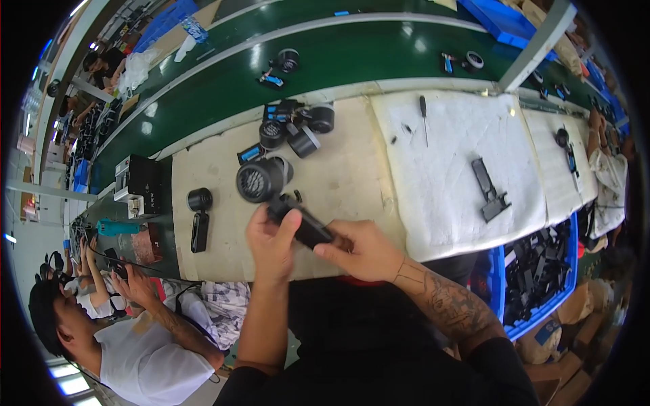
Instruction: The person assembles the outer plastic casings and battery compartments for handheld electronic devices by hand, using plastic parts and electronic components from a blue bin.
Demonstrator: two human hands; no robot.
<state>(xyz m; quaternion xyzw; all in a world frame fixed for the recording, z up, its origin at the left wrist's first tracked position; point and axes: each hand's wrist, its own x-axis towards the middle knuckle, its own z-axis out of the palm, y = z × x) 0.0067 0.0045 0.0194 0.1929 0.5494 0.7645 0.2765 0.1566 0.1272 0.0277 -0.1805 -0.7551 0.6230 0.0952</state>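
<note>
Slantwise, both hands (271, 245) hold what seems a fan (311, 230), thumbs (291, 220) uppermost.

Illumination: moderate, diffuse. White glare spots mark the green conveyor (365, 61) beyond the left grip (271, 242). The white sheet (450, 183) to the right of the right grip (359, 249) reads brightest; dark clothing (372, 338) below both loses detail. The held device (313, 231) is slightly blurred. Farther from the grips, fisheye distortion bends straight edges toward a black rim.
</note>
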